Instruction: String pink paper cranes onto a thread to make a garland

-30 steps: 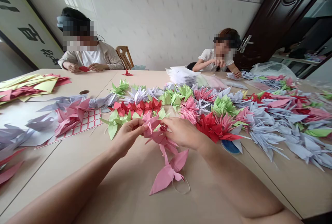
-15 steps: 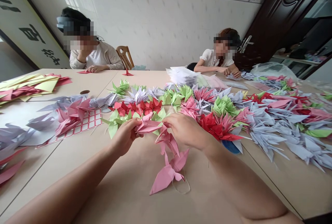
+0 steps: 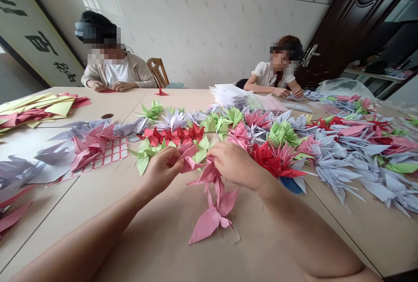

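My left hand [image 3: 164, 165] is closed on a pink paper crane [image 3: 189, 160], thumb and fingers pinching its folded edge. My right hand [image 3: 233, 163] pinches the top of a second pink crane [image 3: 210, 175] just to the right; part of it is hidden behind the fingers. Below them another pink paper crane [image 3: 209, 223] lies on the table with a loop of thin thread [image 3: 233, 240] beside it. Right behind my hands are light green cranes [image 3: 145, 153] and a row of red cranes [image 3: 173, 136].
Heaps of pale lilac cranes [image 3: 339, 164] cover the right side. More lilac cranes [image 3: 55, 151] and pink cranes [image 3: 93, 142] lie at left, near yellow paper sheets [image 3: 32, 103]. Two people [image 3: 120, 70] [image 3: 274, 77] sit across the table, hands on paper.
My left hand has turned and shifted slightly, its fingers now further over the pink crane. My right hand has moved a little onto the second crane. The left co-worker's raised hand has come down.
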Motion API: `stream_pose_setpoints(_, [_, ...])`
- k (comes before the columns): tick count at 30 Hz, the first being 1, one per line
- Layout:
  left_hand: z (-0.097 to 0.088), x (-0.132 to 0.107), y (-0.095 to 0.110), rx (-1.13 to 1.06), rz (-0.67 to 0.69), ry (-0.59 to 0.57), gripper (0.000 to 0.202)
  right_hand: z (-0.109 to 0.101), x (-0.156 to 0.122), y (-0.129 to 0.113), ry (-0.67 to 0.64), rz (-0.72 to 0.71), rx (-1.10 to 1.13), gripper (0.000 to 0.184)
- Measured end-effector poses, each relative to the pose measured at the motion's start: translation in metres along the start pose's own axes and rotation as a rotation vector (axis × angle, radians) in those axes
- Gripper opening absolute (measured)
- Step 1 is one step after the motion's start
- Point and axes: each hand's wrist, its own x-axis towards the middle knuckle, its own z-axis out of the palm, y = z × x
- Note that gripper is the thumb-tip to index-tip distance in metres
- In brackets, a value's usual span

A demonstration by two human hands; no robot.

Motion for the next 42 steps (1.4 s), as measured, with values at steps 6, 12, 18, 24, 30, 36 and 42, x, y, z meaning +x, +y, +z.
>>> stream_pose_setpoints(6, [-0.002, -0.007, 0.005, 0.303, 0.37, -0.159, 0.016, -0.003, 0.001, -0.002, 0.044, 0.044, -0.034, 0.03])
stream_pose_setpoints(12, [-0.007, -0.006, 0.006, 0.224, 0.293, -0.158, 0.021, -0.003, 0.001, -0.003, 0.071, 0.041, -0.05, 0.031])
stream_pose_setpoints(18, [-0.003, -0.004, -0.002, 0.365, 0.471, -0.117, 0.016, -0.003, 0.0, -0.003, 0.109, -0.011, -0.013, 0.032])
stream_pose_setpoints(24, [-0.003, -0.006, -0.006, 0.427, 0.596, -0.115, 0.013, -0.002, 0.001, -0.004, 0.096, 0.006, -0.073, 0.034])
stream_pose_setpoints(30, [0.0, -0.005, -0.01, 0.527, 0.667, -0.041, 0.012, 0.002, 0.001, 0.0, 0.119, 0.008, -0.146, 0.035])
stream_pose_setpoints(36, [0.001, -0.005, -0.013, 0.561, 0.741, -0.066, 0.013, 0.004, 0.001, 0.001, 0.126, 0.005, -0.165, 0.035])
stream_pose_setpoints(42, [-0.001, -0.006, -0.009, 0.543, 0.715, -0.073, 0.011, 0.005, 0.002, 0.002, 0.12, 0.029, -0.167, 0.035])
